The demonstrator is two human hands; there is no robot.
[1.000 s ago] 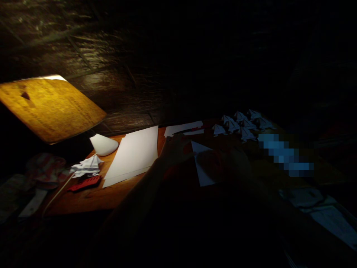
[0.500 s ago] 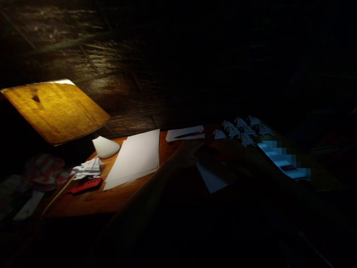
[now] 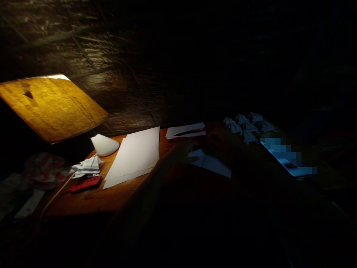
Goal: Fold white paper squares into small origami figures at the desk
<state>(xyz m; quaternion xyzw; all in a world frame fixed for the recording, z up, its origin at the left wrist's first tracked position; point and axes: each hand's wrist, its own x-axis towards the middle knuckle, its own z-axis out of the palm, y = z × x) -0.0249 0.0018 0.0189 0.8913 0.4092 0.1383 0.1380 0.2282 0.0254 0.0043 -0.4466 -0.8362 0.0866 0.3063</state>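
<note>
The scene is very dark. My left hand rests on the left edge of a folded white paper on the wooden table, with its fingers bent down onto the sheet. My right hand sits at the far edge of the same paper, dim and hard to read. A stack of white sheets lies to the left of my hands. Several small folded paper figures are grouped at the back right.
A lit yellow lampshade hangs over the table's left side above a white cone. Crumpled paper and a red flat object lie near it. A small paper with a dark blade-like shape is behind my hands.
The folded paper has turned from standing lengthwise towards me to lying flatter and wider across the table. Both hands have shifted slightly with it.
</note>
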